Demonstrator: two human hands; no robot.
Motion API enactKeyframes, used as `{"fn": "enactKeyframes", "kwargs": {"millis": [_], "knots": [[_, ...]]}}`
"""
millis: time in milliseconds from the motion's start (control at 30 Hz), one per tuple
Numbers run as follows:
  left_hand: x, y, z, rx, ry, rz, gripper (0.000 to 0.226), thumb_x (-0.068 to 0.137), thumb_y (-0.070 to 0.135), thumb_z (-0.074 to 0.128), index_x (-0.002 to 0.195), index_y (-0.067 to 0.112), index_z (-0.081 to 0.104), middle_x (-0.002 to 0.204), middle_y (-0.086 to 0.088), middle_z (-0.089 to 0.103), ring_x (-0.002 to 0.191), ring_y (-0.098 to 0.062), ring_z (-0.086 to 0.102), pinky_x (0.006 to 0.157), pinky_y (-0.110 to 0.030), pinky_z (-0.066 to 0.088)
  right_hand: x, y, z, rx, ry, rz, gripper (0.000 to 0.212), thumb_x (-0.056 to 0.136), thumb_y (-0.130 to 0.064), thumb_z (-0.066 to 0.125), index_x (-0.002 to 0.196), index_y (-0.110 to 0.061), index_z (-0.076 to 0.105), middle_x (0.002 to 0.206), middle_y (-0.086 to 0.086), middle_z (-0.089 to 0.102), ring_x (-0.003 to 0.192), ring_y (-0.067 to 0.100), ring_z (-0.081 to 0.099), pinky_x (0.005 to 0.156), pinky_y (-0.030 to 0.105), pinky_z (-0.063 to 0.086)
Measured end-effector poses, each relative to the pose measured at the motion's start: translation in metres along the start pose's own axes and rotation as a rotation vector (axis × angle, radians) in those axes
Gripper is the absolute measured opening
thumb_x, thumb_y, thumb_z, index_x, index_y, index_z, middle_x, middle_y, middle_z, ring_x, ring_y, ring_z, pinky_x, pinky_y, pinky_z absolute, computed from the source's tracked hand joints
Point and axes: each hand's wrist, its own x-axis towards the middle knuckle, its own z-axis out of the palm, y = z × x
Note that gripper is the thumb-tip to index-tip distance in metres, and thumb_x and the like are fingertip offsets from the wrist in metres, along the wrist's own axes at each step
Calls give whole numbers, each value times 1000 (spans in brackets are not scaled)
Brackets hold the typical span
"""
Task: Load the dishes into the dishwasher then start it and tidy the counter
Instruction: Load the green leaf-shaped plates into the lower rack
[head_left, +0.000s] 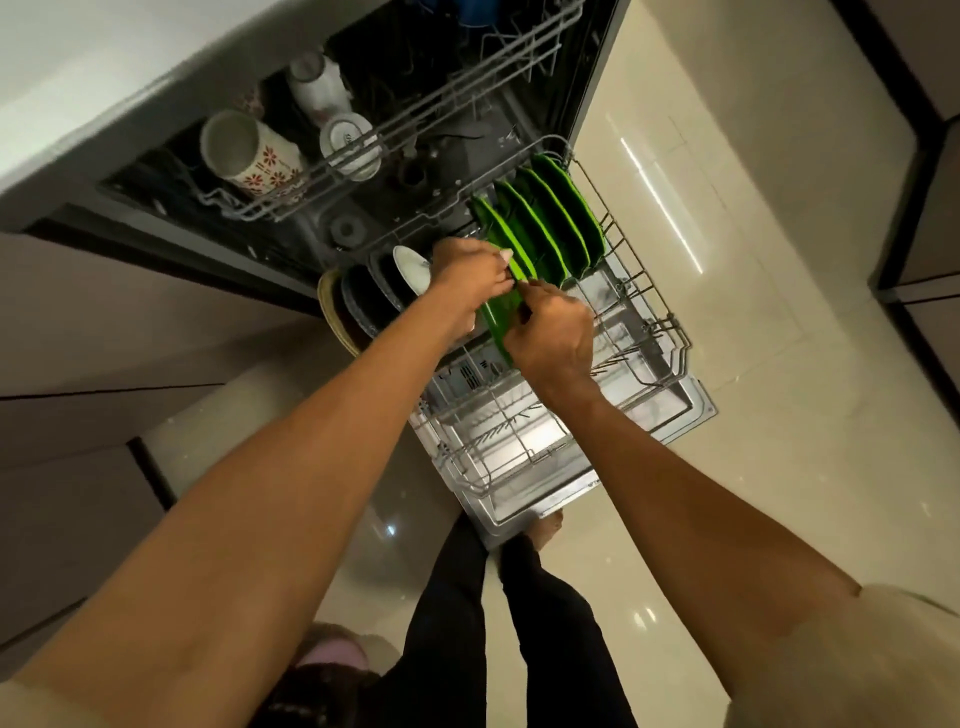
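Observation:
The dishwasher stands open with its lower rack pulled out over the door. Several green plates stand upright in a row at the rack's far right. Both hands hold one more green plate on edge at the near end of that row: my left hand grips its top rim, and my right hand pinches its near edge. Dark plates, a white dish and a tan plate stand to the left in the same rack.
The upper rack holds floral white mugs and a small bowl. The counter edge overhangs at top left. The rack's near half shows bare tines. My legs and a foot stand at the open door's near edge on the glossy tile floor.

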Motion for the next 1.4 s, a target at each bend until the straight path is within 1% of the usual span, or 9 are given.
{"fn": "enactKeyframes", "kwargs": {"millis": [100, 267, 433, 533, 633, 800, 1000, 1167, 1400], "knots": [[36, -1, -1, -41, 93, -75, 11, 88, 2, 73, 88, 3, 61, 93, -19, 69, 74, -24, 69, 49, -23, 55, 6, -1, 22, 27, 17, -79, 49, 88, -30, 38, 102, -2, 75, 95, 16, 75, 75, 35, 71, 67, 45, 62], [78, -10, -4, -69, 145, -111, 10, 86, -13, 66, 84, -3, 63, 73, -13, 63, 63, -20, 64, 44, -22, 52, 20, 16, 70, 2, 44, -91, 23, 90, -6, 63, 110, -1, 74, 117, 23, 70, 91, 41, 73, 71, 48, 63], [112, -21, -10, -53, 57, -114, 29, 96, -10, 53, 125, -15, 56, 104, -18, 63, 96, -29, 62, 78, -30, 58, 31, 34, 118, 52, -37, -57, 36, 90, 0, 65, 126, -5, 68, 136, 17, 62, 101, 38, 72, 72, 46, 63], [134, -27, -16, -93, 137, -107, 15, 90, -11, 61, 104, -7, 63, 70, -9, 69, 63, -16, 68, 53, -22, 56, 38, 39, 139, 70, -62, 2, 40, 89, 3, 64, 128, -3, 66, 138, 16, 61, 108, 35, 70, 84, 45, 61], [152, -34, -19, -89, 140, -152, 9, 89, -9, 64, 90, 0, 64, 49, 0, 65, 49, -8, 66, 63, -27, 60, 42, 41, 153, 102, -77, 79, 45, 89, 3, 61, 133, -6, 64, 142, 14, 58, 122, 30, 63, 97, 44, 56], [168, -46, -21, -190, 102, -230, 36, 102, -5, 45, 138, -7, 47, 137, -24, 56, 130, -32, 54, 105, -35, 45, 45, 45, 168, 163, -25, 204, 38, 94, -4, 60, 129, -15, 68, 138, 5, 63, 117, 18, 67, 97, 22, 48], [181, -63, -26, -181, 152, -244, 38, 94, -8, 59, 131, -10, 53, 76, -11, 66, 51, -8, 68, 46, -22, 55, 39, 56, 180, 164, -105, 209, 33, 95, -7, 61, 126, -18, 71, 143, 1, 59, 120, 12, 64, 91, 10, 39], [191, -69, -24, -241, 178, -230, 36, 99, -4, 53, 135, -5, 51, 125, -19, 65, 117, -25, 63, 71, -23, 54, 41, 65, 191, 121, -163, 133, 49, 93, -1, 60, 138, -20, 61, 152, 3, 50, 122, 15, 63, 90, 21, 52], [206, -65, -23, -271, 274, -148, 28, 96, -2, 59, 124, -3, 60, 107, -14, 64, 104, -20, 64, 84, -27, 53, 55, 64, 196, 113, -347, 102, 82, 88, 7, 54, 160, -15, 21, 164, 19, 24, 146, 33, 35, 110, 43, 47]]}}
